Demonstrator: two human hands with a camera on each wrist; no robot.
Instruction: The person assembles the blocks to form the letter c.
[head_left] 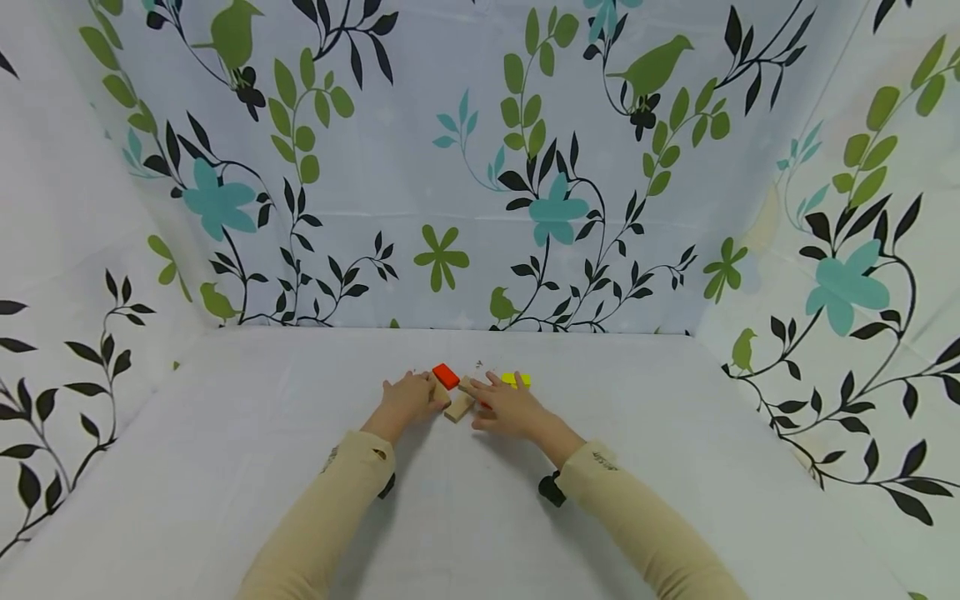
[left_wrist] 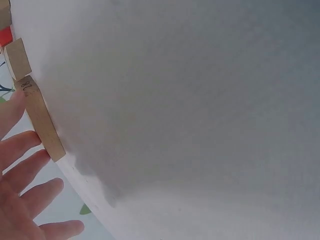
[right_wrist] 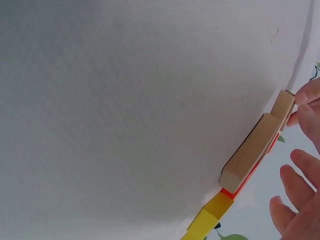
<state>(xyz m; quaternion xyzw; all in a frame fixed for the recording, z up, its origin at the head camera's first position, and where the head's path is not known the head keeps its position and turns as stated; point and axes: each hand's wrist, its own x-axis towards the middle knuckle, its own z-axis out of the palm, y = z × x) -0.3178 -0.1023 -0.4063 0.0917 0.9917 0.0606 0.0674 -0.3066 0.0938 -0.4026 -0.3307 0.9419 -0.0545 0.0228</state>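
My left hand [head_left: 408,398] holds a narrow wooden block [left_wrist: 44,120] with handwritten marks at one end, thumb near that end and fingertips along its side. Another short wooden block [left_wrist: 18,59] touches that end. On the table, a wooden block [head_left: 459,407] lies between the hands, and a red block [head_left: 446,376] lies just behind. My right hand [head_left: 513,408] reaches over the group from the right, fingers spread. Beside it lie a long wooden block [right_wrist: 252,152] with red under it and yellow blocks [right_wrist: 205,222]. Its palm hides part of the group.
A white cloth [head_left: 247,458] covers the table. Behind stands a patterned fabric wall [head_left: 360,167] with leaves and birds, and more fabric [head_left: 885,350] hangs at the right side. Dark wrist cameras [head_left: 552,489] sit under the sleeves.
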